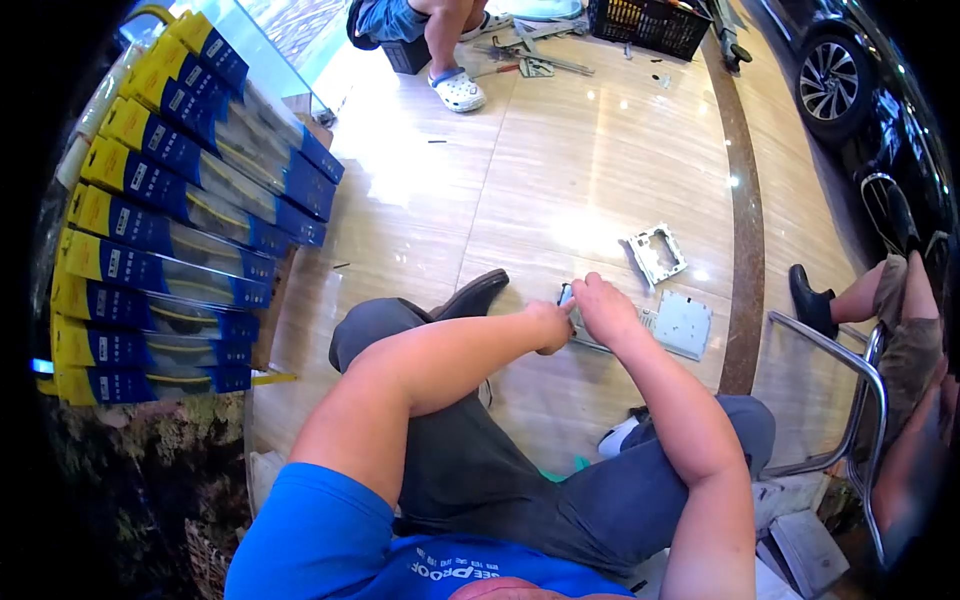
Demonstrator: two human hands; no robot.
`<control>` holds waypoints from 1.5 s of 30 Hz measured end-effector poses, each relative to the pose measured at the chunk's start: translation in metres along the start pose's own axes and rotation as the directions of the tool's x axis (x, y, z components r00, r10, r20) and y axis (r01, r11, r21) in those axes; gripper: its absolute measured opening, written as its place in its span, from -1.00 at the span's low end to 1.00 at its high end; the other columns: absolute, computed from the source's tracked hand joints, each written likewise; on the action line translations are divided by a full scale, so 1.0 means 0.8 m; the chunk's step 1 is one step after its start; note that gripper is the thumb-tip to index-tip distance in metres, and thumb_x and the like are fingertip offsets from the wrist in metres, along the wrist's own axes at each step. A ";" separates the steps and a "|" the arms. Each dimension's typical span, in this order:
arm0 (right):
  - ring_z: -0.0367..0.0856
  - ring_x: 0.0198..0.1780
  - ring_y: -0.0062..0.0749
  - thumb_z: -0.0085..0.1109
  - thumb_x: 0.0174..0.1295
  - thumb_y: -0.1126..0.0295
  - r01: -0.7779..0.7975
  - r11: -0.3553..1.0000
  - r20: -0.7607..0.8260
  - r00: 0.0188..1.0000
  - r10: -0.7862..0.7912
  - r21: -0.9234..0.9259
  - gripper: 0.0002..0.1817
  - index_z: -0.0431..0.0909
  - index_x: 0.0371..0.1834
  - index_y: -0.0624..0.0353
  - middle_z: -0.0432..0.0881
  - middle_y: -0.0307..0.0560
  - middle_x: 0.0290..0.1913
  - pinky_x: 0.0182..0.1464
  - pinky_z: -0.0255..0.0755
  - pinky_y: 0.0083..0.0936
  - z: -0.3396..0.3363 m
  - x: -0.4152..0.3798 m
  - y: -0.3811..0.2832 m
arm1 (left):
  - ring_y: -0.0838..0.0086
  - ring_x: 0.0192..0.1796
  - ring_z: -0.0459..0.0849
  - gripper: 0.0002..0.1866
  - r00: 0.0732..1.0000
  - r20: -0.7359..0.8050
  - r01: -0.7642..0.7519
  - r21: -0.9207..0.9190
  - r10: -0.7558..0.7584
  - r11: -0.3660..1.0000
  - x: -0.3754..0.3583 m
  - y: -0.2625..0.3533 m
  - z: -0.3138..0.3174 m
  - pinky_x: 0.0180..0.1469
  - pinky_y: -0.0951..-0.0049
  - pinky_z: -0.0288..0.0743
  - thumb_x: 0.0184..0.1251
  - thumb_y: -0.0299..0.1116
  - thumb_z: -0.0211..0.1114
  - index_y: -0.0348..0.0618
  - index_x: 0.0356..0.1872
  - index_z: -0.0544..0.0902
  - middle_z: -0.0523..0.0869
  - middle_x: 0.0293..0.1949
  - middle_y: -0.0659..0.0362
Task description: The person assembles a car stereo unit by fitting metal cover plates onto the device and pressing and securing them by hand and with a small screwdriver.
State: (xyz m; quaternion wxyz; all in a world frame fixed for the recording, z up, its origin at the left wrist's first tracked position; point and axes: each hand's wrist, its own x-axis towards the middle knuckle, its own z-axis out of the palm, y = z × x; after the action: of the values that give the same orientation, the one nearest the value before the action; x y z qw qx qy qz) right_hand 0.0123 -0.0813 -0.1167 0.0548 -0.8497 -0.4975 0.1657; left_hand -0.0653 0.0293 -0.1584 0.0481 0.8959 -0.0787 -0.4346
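Note:
My left hand and my right hand are close together above the floor, beyond my bent knees. Their fingers are curled around something small and dark between them, too small to make out. Just beside my right hand, a flat pale metal panel lies on the tiles and reaches under my forearm. A white square frame with an opening in its middle rests on the floor above the panel.
Blue and yellow packages hang on a rack at the left. A seated person's leg and white clog are at the top, near tools and a black crate. A metal chair, another person's legs and a dark car are at the right.

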 end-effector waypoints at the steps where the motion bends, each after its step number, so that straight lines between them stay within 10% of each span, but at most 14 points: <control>1: 0.70 -0.08 0.05 0.17 0.29 0.27 0.035 0.999 -0.022 0.999 -0.035 -0.007 -0.77 0.53 -0.13 0.18 0.59 0.16 -0.13 -0.09 0.62 -0.08 -0.001 -0.001 -0.001 | 0.19 0.28 0.61 -0.41 1.000 0.001 0.000 0.002 0.000 1.000 -0.002 0.000 -0.002 0.13 0.13 0.59 0.17 -0.45 0.36 0.16 0.29 0.58 0.11 0.59 0.07; 7: 0.69 -0.06 0.04 0.16 0.29 0.29 -0.026 1.000 0.043 0.999 0.026 -0.008 -0.79 0.53 -0.13 0.16 0.58 0.13 -0.10 -0.09 0.62 -0.09 -0.012 0.000 -0.006 | 0.18 0.27 0.62 -0.41 1.000 0.017 0.005 0.016 -0.005 1.000 -0.006 0.001 -0.003 0.13 0.14 0.60 0.13 -0.46 0.37 0.12 0.27 0.59 0.16 0.56 0.04; 9: 0.69 -0.06 0.03 0.16 0.28 0.29 -0.026 1.000 0.037 0.999 0.026 -0.006 -0.80 0.53 -0.14 0.16 0.58 0.13 -0.10 -0.09 0.62 -0.09 -0.007 0.002 -0.003 | 0.13 0.16 0.67 -0.64 0.994 -0.109 -0.031 0.006 0.031 1.000 -0.010 -0.002 0.003 0.08 0.14 0.63 0.32 -0.17 0.34 -0.02 0.10 0.68 0.49 0.32 0.00; 12: 0.70 -0.07 0.03 0.16 0.28 0.29 0.010 1.000 0.011 1.000 -0.010 -0.005 -0.80 0.54 -0.14 0.16 0.59 0.13 -0.11 -0.09 0.62 -0.10 -0.005 0.001 -0.003 | 0.17 0.25 0.63 -0.44 1.000 -0.019 -0.015 -0.020 0.015 1.000 -0.005 -0.001 -0.002 0.12 0.14 0.61 0.13 -0.45 0.37 0.04 0.25 0.61 0.16 0.56 0.00; 45: 0.71 -0.11 0.04 0.23 0.23 0.28 0.030 0.999 0.009 1.000 -0.030 -0.022 -0.76 0.52 -0.15 0.18 0.63 0.15 -0.16 -0.14 0.61 -0.11 -0.008 0.005 -0.006 | 0.17 0.22 0.66 -0.48 0.997 -0.072 -0.039 -0.024 0.037 0.999 0.001 -0.003 0.007 0.11 0.18 0.62 0.14 -0.44 0.37 -0.07 0.21 0.63 0.34 0.47 -0.03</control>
State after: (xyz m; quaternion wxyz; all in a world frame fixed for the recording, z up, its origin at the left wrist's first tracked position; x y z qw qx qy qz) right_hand 0.0122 -0.0749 -0.1100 0.0457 -0.8421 -0.5122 0.1628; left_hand -0.0688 0.0315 -0.1625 0.0705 0.9085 -0.0883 -0.4023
